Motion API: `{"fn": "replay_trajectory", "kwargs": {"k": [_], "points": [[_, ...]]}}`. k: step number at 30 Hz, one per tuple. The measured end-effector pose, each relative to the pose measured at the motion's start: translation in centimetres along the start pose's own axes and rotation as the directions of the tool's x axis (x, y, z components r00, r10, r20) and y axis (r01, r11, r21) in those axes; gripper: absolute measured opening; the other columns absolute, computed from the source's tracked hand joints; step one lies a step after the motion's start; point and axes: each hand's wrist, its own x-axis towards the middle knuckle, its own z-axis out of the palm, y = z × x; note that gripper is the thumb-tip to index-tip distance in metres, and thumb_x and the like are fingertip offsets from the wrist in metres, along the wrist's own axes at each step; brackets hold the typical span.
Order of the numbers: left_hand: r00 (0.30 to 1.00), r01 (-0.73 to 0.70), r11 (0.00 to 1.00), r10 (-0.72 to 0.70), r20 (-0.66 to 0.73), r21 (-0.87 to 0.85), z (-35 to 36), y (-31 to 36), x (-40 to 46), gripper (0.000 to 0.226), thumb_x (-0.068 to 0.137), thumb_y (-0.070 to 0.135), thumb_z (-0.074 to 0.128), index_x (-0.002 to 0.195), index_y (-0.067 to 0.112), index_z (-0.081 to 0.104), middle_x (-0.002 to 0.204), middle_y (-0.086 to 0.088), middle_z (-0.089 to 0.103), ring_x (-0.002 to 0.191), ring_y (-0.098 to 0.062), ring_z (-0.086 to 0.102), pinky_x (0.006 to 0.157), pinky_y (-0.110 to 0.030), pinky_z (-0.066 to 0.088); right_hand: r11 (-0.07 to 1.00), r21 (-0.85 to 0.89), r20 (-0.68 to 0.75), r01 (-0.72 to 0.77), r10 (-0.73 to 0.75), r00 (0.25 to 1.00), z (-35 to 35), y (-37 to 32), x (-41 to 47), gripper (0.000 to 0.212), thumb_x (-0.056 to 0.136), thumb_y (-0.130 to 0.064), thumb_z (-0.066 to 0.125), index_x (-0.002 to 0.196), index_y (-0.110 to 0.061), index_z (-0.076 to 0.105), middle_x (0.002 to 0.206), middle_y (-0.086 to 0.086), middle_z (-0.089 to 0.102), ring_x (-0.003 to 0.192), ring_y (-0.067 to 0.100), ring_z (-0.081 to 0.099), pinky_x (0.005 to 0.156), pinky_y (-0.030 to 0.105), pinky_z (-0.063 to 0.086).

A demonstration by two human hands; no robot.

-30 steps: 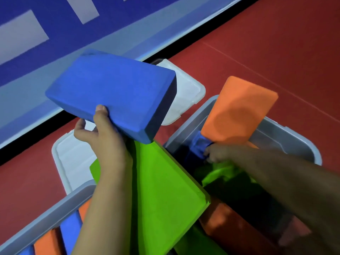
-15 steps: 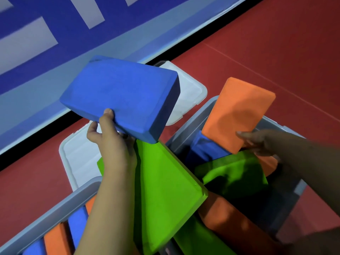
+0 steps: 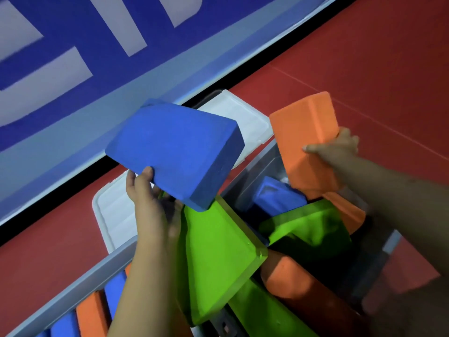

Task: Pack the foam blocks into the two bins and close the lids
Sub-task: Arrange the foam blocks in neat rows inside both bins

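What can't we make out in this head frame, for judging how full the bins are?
- Left grey plastic bin: near part cut off by the bottom edge; left forearm covers its middle.
- Right grey plastic bin: floor hidden by piled foam blocks and shadow; right forearm covers its near side.
- Left hand fingers under the blue foam block: hidden by the block.
- Two white plastic lids: partly hidden behind blocks.

Dim, even indoor light falls from above, leaving colours saturated but flat. Deep shadow fills the right bin [image 3: 379, 271], where the right forearm [image 3: 398, 190] darkens to near-silhouette. The left hand [image 3: 155, 210] shows motion blur, and the lower right corner smears softly. Wide-angle distortion bows the wall banner [image 3: 73, 69] edges. No glare appears.
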Motion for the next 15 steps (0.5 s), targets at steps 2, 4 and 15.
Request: {"fn": "replay_trajectory", "kwargs": {"k": [2,4,15], "points": [[0.999,-0.014,1.0,0.014,0.046,0.008,-0.1,0.5,-0.6,0.069,0.071,0.035,0.061,0.137,0.028,0.044,0.092,0.007,0.064,0.066,-0.008,0.058,0.055,-0.019,0.048,0.965,-0.232,-0.025,0.124,-0.134,0.991,-1.0,-1.2,-0.5,0.098,0.055,-0.054,0.083,0.136,-0.026,0.035,0.137,0.012,0.036,0.127,0.035,0.04,0.103,0.047,0.032],[0.996,-0.038,0.999,0.035,0.085,0.033,-0.2,0.7,-1.2,0.056,0.08,0.028,0.055,0.134,0.029,0.045,0.092,0.011,0.064,0.068,-0.006,0.059,0.056,-0.017,0.047,0.869,-0.446,-0.025,0.215,-0.253,0.967,-2.0,-2.1,-1.1,0.103,0.055,-0.059,0.081,0.141,-0.03,0.031,0.136,0.014,0.037,0.125,0.036,0.04,0.102,0.047,0.029],[0.99,-0.045,0.989,0.025,0.141,0.138,-0.6,-0.1,-2.0,0.05,0.09,0.027,0.047,0.138,0.037,0.043,0.091,0.015,0.066,0.08,-0.009,0.057,0.06,-0.023,0.044,0.348,-0.893,0.216,0.285,-0.225,0.95,-3.8,2.7,-0.8,0.062,0.087,-0.041,0.055,0.142,-0.022,0.035,0.137,0.01,0.042,0.127,0.033,0.042,0.111,0.048,0.017]]}}
